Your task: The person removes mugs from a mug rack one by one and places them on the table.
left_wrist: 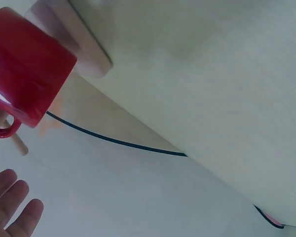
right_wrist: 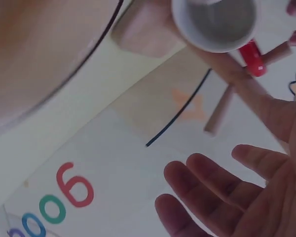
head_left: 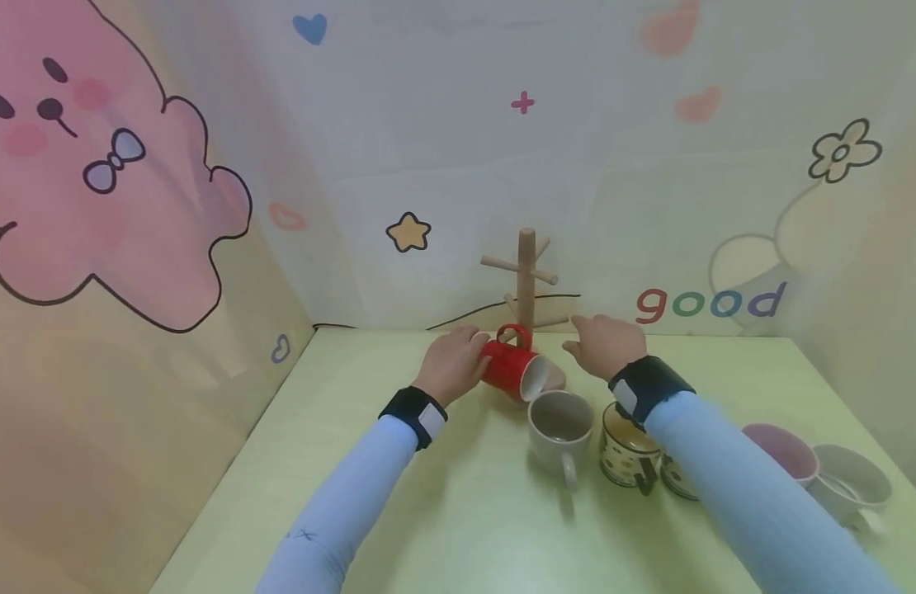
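A red mug (head_left: 505,368) with a white inside hangs on its side by its handle from a low peg of the wooden mug tree (head_left: 527,285). At the mug's base end is my left hand (head_left: 450,363), overlapping it in the head view. The left wrist view shows a gap between the loosely spread fingers (left_wrist: 20,197) and the red mug. My right hand (head_left: 610,345) stands beside the tree's right-hand peg, holding nothing. Its fingers (right_wrist: 214,185) are spread and relaxed in the right wrist view, near the mug's white mouth.
A pale grey mug (head_left: 560,454) stands just in front of the tree. To its right are a spotted mug (head_left: 623,462), another spotted one partly behind my right sleeve, a pink mug (head_left: 783,450) and a white mug (head_left: 852,483). A patterned wall cloth (head_left: 458,181) rises behind.
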Tool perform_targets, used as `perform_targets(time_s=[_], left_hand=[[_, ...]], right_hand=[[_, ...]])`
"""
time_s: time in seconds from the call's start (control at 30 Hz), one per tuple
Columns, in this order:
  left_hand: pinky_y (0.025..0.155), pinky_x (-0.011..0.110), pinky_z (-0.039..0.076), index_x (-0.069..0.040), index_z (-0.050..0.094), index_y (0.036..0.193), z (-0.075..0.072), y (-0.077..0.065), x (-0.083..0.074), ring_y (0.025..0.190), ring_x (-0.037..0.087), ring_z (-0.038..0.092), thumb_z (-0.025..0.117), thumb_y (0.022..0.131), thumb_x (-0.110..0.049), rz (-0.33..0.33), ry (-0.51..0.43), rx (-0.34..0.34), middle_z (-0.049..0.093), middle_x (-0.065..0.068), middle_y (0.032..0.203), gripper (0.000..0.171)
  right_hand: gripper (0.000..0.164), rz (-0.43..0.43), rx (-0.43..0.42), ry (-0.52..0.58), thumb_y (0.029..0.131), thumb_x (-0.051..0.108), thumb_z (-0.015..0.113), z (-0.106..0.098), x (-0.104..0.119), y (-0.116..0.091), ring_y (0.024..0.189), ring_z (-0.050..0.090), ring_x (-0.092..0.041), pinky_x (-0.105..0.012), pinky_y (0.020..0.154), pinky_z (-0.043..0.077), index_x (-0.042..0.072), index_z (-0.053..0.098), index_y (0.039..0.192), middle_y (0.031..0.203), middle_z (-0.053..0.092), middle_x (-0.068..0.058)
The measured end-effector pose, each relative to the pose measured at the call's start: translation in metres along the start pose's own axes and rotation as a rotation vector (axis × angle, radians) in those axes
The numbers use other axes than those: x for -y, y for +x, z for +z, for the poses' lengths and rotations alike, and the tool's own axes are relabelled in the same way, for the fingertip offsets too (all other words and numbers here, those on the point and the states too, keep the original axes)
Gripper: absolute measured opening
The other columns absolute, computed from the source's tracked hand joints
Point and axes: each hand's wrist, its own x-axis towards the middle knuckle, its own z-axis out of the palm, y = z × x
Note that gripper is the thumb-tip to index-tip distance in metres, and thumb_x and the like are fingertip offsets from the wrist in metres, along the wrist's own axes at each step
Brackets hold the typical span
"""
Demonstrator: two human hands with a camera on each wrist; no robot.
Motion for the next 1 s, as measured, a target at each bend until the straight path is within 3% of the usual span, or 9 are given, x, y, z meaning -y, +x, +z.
perform_targets(time_s=[0.33, 0.63, 0.77, 0.9, 1.0], left_hand=[[0.102, 0.042, 0.047, -0.014, 0.049, 0.142, 0.018, -0.018, 0.002, 0.128, 0.028, 0.051, 0.071, 0.09, -0.041, 0.041, -0.049, -0.038, 0.05, 0.013, 0.144, 0.062], [0.109, 0.044, 0.039, -0.011, 0.037, 0.15, 0.041, -0.025, -0.009, 0.136, 0.03, 0.04, 0.083, 0.078, -0.045, 0.118, -0.023, -0.097, 0.042, 0.014, 0.149, 0.092], [0.11, 0.045, 0.038, -0.01, 0.036, 0.15, 0.052, -0.025, -0.015, 0.138, 0.03, 0.038, 0.08, 0.08, -0.05, 0.166, 0.047, -0.121, 0.04, 0.015, 0.15, 0.092], [0.11, 0.044, 0.038, -0.009, 0.038, 0.149, 0.058, -0.024, -0.02, 0.139, 0.03, 0.038, 0.077, 0.081, -0.054, 0.19, 0.114, -0.145, 0.041, 0.016, 0.151, 0.091], [0.111, 0.044, 0.036, -0.007, 0.039, 0.148, 0.064, -0.022, -0.023, 0.139, 0.029, 0.039, 0.076, 0.081, -0.055, 0.194, 0.132, -0.15, 0.042, 0.016, 0.151, 0.09]], right_hand=[[0.067, 0.053, 0.046, 0.138, 0.099, 0.044, 0.056, 0.005, 0.019, -0.04, 0.119, 0.055, -0.047, -0.061, 0.086, 0.051, 0.0, 0.043, 0.147, 0.133, 0.054, -0.032], [0.067, 0.035, -0.073, 0.161, 0.096, 0.046, 0.061, 0.025, 0.034, -0.083, 0.106, 0.06, -0.05, -0.063, 0.083, 0.051, 0.0, 0.049, 0.143, 0.125, 0.06, -0.031], [0.069, 0.038, -0.085, 0.15, 0.092, 0.048, 0.066, 0.034, 0.039, -0.099, 0.106, 0.06, -0.049, -0.063, 0.086, 0.05, 0.001, 0.052, 0.141, 0.124, 0.06, -0.03], [0.065, 0.023, -0.176, 0.136, 0.089, 0.046, 0.071, 0.041, 0.044, -0.114, 0.101, 0.063, -0.046, -0.061, 0.083, 0.051, 0.002, 0.058, 0.135, 0.117, 0.064, -0.029], [0.064, 0.034, -0.195, 0.156, 0.087, 0.044, 0.073, 0.043, 0.048, -0.123, 0.102, 0.063, -0.046, -0.061, 0.081, 0.052, 0.003, 0.059, 0.134, 0.117, 0.064, -0.029]])
